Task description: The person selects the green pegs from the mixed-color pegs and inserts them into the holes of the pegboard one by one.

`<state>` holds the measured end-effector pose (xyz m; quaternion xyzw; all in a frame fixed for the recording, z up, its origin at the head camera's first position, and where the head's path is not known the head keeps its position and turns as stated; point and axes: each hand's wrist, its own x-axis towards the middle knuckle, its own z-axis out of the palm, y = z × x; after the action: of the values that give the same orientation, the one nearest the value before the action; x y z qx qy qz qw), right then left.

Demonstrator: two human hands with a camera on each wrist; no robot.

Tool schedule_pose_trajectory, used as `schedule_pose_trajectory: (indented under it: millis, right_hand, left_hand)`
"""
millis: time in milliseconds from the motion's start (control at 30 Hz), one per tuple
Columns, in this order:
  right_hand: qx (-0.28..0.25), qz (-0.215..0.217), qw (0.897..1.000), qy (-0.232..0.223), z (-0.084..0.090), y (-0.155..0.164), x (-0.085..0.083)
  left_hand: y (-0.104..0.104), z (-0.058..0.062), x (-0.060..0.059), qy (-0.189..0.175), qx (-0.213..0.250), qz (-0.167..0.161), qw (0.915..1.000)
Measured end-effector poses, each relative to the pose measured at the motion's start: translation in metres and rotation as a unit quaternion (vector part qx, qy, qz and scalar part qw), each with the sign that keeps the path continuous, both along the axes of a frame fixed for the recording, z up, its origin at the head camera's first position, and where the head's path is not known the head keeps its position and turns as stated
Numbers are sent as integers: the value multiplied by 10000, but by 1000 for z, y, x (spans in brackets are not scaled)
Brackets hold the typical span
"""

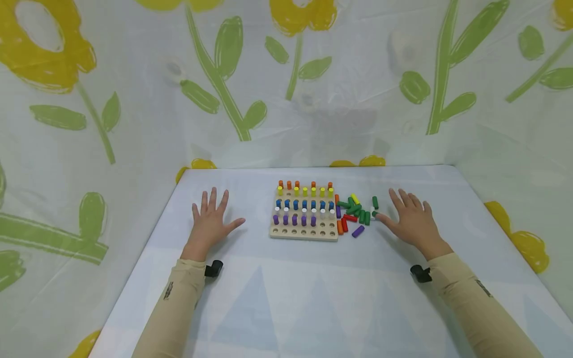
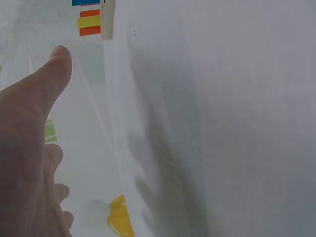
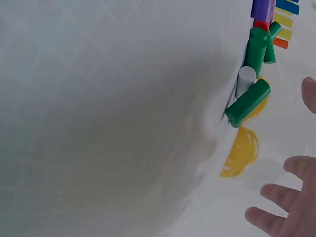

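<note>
Both my left hand (image 1: 210, 219) and right hand (image 1: 412, 221) lie flat, fingers spread, holding nothing (loose pegs (image 1: 355, 214) beside the pegboard (image 1: 304, 233)), so I'd pinch one peg upright.

The left hand (image 2: 24, 148) fills the 8 o'clock side, thumb pointing toward 12. At 11 o'clock, the pegboard (image 2: 107, 19) edge shows orange, yellow and blue pegs (image 2: 89, 21) above the pale table (image 2: 237, 123).

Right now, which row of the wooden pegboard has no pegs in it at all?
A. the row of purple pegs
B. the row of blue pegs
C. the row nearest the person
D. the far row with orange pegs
C: on the pegboard the nearest row shows only bare holes, while purple pegs, blue pegs and orange pegs stand in rows farther back.
</note>
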<state>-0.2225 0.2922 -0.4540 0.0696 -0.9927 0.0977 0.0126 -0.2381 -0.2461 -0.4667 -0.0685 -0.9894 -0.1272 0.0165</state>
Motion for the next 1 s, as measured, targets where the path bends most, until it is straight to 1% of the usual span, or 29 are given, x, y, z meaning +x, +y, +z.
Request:
schedule_pose_trajectory:
  millis: [133,300,433,667,800,1000]
  right_hand:
    - [-52,-15,9999,129,0,-2,2]
    - [-56,-27,9999,157,-1,-3,3]
    - [-170,-26,9997,156,-2,-3,2]
    - [-242,19,9997,73,-6,-5,2]
    - [-236,80,9996,123,-7,-6,2]
    - [-259,124,9995,146,-9,-8,3]
  left_hand:
    - [2,0,-1,3,49,-85,10000]
    - [5,0,-1,8,160,-177,9997]
    - [9,1,1,-157,285,-175,9993]
    - [13,5,4,-659,582,-183,9960]
    - [15,4,6,-717,704,-242,9946]
    - [16,-2,5,-728,898,-377,9926]
